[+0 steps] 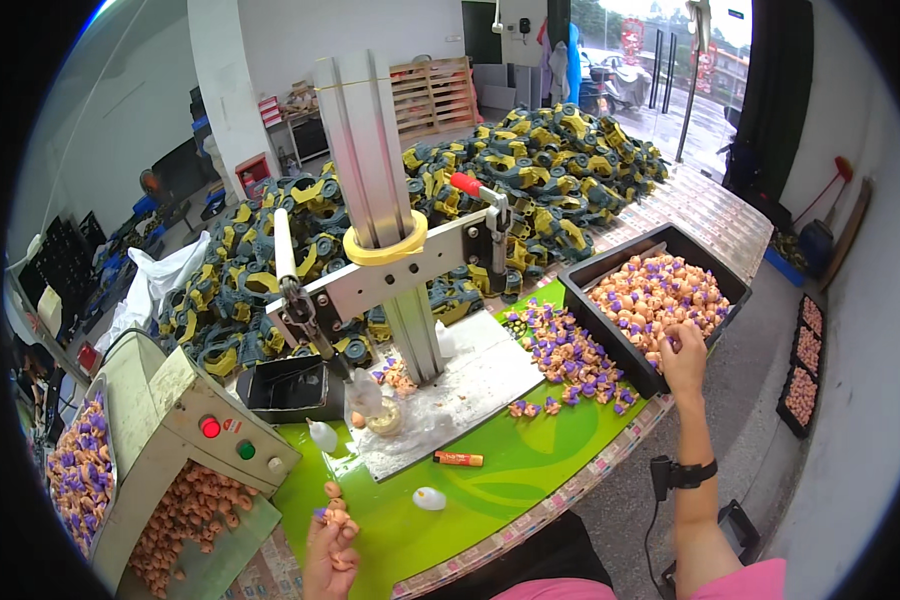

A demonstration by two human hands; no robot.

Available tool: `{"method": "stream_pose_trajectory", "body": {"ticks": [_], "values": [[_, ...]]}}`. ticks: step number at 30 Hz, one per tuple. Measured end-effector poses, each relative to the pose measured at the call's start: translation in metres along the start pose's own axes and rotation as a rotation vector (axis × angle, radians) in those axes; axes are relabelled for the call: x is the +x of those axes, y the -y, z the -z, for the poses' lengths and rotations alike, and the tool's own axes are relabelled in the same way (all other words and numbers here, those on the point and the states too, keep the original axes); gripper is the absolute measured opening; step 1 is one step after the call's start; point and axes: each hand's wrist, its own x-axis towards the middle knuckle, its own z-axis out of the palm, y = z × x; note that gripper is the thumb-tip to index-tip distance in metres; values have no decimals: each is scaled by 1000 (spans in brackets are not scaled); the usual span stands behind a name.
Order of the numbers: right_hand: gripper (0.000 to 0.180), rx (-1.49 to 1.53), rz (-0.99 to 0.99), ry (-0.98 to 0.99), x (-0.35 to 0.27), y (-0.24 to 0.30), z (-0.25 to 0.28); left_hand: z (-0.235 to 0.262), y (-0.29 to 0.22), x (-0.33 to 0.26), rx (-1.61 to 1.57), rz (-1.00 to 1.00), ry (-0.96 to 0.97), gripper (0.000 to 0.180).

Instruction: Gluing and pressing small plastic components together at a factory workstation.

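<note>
At the lower left, my left hand (322, 562) is closed around several small peach plastic toy parts (338, 520), some with purple on them. One part sticks up above the fingers. My right hand (682, 355) reaches over the near edge of a black tray (610, 335), its fingers pinched at the pile of peach-and-purple toy parts (660, 290). A bit of purple shows by the fingertips; what they hold is mostly hidden. Left of the tray, more peach-and-purple parts (575, 360) lie loose on the green tabletop (540, 450).
A metal stand with toggle clamps (410, 270) rises from a white board (490, 370). Behind it heap yellow-and-grey toy vehicles (530, 170). A machine with red and green buttons (200, 420) stands left, peach parts beneath. An orange lighter (458, 459) and white bottle (429, 499) lie near.
</note>
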Motion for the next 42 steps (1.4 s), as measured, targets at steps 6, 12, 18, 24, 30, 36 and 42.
{"method": "stream_pose_trajectory", "body": {"ticks": [6, 12, 18, 24, 30, 36, 42], "values": [[12, 130, 113, 5, -11, 1, -4, -45, -16, 47, 240, -59, -143, 27], [12, 389, 255, 311, -43, 104, 3, -68, -7, 121, 579, -159, -167, 21], [11, 574, 490, 551, -70, 168, 8, -48, 13, 171, 1016, -829, -32, 26], [10, 718, 606, 631, -59, 230, 5, -53, 13, 165, 1235, -1018, -54, 20], [21, 880, 912, 101, -11, 341, -18, -53, 17, 167, 1213, -1047, -63, 21], [56, 675, 734, 461, 16, 426, -55, -68, 12, 155, 1114, -819, -94, 21], [74, 960, 527, 263, 26, 461, -37, -52, 15, 168, 1056, -811, -48, 20]]}}
